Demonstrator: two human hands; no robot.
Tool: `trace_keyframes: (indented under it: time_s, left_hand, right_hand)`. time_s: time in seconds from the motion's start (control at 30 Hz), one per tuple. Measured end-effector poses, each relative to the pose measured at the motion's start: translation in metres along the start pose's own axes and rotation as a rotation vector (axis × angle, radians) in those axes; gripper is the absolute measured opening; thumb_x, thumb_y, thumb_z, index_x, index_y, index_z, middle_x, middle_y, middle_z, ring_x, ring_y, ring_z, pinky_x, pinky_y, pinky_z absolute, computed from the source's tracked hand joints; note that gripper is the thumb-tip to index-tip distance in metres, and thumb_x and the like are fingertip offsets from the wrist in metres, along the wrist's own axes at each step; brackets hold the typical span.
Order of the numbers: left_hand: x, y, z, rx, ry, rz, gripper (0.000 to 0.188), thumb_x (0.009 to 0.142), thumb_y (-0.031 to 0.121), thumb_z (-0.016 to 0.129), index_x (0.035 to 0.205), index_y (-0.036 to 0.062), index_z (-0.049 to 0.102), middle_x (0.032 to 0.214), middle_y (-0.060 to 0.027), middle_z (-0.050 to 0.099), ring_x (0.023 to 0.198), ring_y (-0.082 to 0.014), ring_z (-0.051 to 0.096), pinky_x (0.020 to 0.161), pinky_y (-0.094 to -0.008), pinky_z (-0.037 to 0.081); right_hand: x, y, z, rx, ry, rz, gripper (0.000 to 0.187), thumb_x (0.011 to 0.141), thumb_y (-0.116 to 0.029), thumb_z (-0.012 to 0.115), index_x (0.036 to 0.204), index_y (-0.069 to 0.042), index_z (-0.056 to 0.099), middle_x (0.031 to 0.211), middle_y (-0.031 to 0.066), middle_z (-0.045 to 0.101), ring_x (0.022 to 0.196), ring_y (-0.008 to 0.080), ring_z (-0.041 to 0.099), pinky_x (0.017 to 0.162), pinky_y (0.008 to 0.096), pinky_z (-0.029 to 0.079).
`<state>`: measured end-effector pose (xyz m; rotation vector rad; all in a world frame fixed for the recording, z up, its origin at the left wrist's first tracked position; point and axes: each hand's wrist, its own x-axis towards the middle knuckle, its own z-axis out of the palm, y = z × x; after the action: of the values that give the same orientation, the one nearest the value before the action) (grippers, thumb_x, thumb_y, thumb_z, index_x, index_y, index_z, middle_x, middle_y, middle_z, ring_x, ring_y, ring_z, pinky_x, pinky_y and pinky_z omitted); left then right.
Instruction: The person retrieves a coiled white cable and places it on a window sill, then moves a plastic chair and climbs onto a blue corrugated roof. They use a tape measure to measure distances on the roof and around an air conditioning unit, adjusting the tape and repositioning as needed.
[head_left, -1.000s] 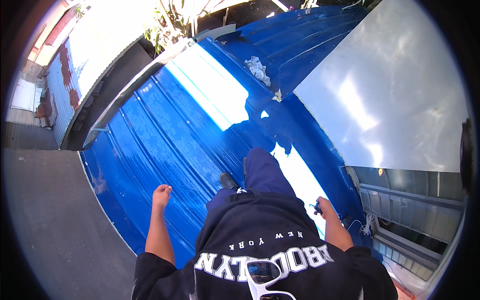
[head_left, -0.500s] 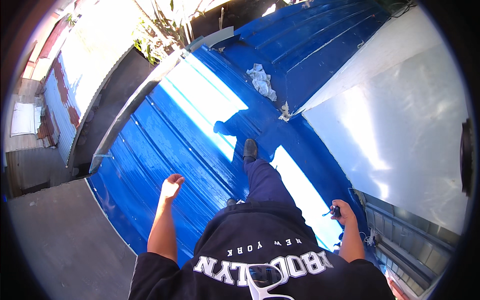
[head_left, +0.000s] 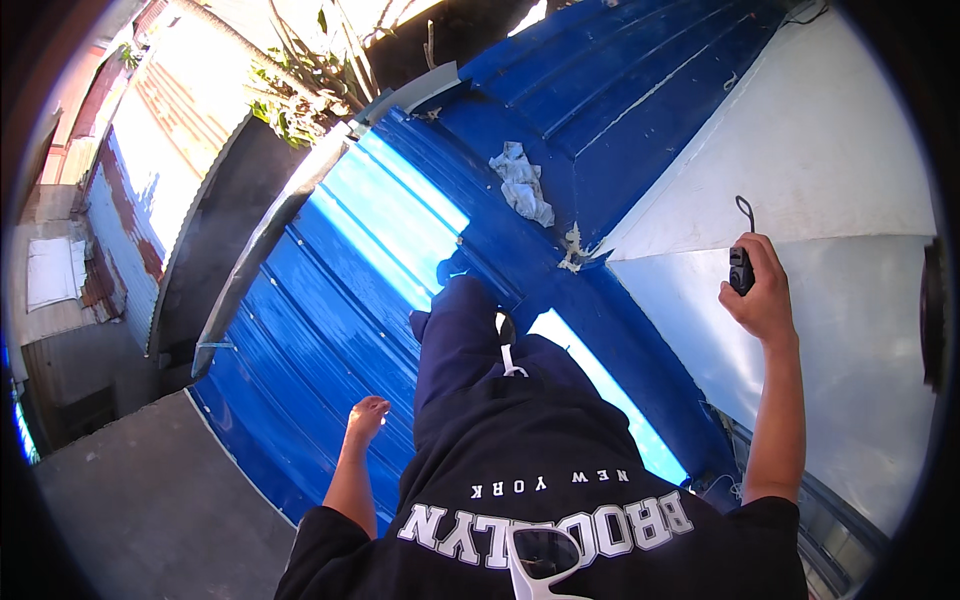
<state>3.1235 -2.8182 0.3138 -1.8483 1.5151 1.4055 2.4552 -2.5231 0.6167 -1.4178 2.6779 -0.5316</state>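
Observation:
My right hand (head_left: 766,298) is raised at the right, over the pale sheet-metal wall. Its fingers are closed round a small black handheld device (head_left: 740,270), whose thin dark loop (head_left: 745,210) sticks up past the fingers. What the device is for does not show. Lower at the left, my left hand (head_left: 368,415) hangs above the blue metal roofing (head_left: 280,400), touching nothing. The fingers of that hand are curled in, and I make out no thing in them. White-framed sunglasses (head_left: 545,555) hang on the front of my black shirt.
A crumpled whitish cloth (head_left: 521,182) lies on the ribbed blue sheets ahead. Bordering them are the pale metal wall (head_left: 830,200) at right, a curved ridge edge (head_left: 255,235) at left and a grey surface (head_left: 140,480) lower left. Leafy branches (head_left: 310,80) stand beyond.
My right hand has swung up and forward with the black device. The left hand has dropped back toward my body. A bent leg has come forward over the blue sheets.

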Motion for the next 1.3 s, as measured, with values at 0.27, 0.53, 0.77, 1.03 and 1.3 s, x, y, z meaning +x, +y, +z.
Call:
trace_keyframes:
  time_s: [0.27, 0.53, 0.77, 1.03, 1.3]
  left_hand:
    - [0.071, 0.087, -0.019, 0.064, -0.005, -0.073, 0.035, 0.095, 0.031, 0.077, 0.119, 0.0042, 0.076, 0.103, -0.0085, 0.08, 0.082, -0.0179, 0.073, 0.068, -0.0336, 0.058]
    - [0.131, 0.251, -0.055, -0.044, 0.006, -0.088, 0.03, 0.096, 0.026, 0.075, 0.118, 0.0052, 0.076, 0.098, -0.0065, 0.077, 0.08, -0.015, 0.071, 0.061, -0.0298, 0.053]
    - [0.245, 0.336, -0.161, 0.162, 0.062, 0.087, 0.03, 0.097, 0.026, 0.075, 0.117, 0.0034, 0.075, 0.094, -0.0067, 0.076, 0.073, -0.0148, 0.069, 0.058, -0.029, 0.052]
    - [0.4, 0.438, -0.422, -0.16, 0.572, 0.28, 0.019, 0.103, 0.028, 0.071, 0.108, 0.0097, 0.071, 0.085, 0.0039, 0.066, 0.062, -0.0062, 0.055, 0.049, -0.0247, 0.041]
    - [0.396, 0.63, -0.535, 0.232, 1.056, 0.685, 0.049, 0.11, 0.041, 0.058, 0.135, 0.0002, 0.065, 0.123, -0.0161, 0.072, 0.116, -0.0297, 0.067, 0.104, -0.0381, 0.048]
  right_hand:
    - [0.069, 0.023, 0.03, -0.389, 0.021, 0.285, 0.046, 0.074, -0.014, 0.077, 0.114, -0.005, 0.057, 0.114, 0.0122, 0.06, 0.105, 0.035, 0.062, 0.085, 0.049, 0.057]
    - [0.153, 0.083, 0.085, -0.464, -0.286, 0.582, 0.044, 0.07, -0.016, 0.079, 0.105, -0.002, 0.058, 0.108, 0.0175, 0.061, 0.102, 0.0378, 0.062, 0.085, 0.0507, 0.054]
    - [0.153, 0.109, 0.097, -0.396, -0.218, 0.657, 0.048, 0.068, -0.017, 0.081, 0.106, -0.003, 0.056, 0.102, 0.0174, 0.057, 0.095, 0.0391, 0.058, 0.085, 0.0529, 0.05]
    - [0.229, 0.189, 0.099, -0.311, -0.409, 0.927, 0.051, 0.073, -0.025, 0.078, 0.114, 0.001, 0.062, 0.113, 0.0218, 0.066, 0.104, 0.042, 0.065, 0.092, 0.051, 0.055]
    - [0.399, 0.39, 0.063, -0.28, -1.51, 1.268, 0.054, 0.072, -0.049, 0.082, 0.103, -0.004, 0.077, 0.104, 0.0144, 0.073, 0.093, 0.0265, 0.068, 0.082, 0.0392, 0.057]
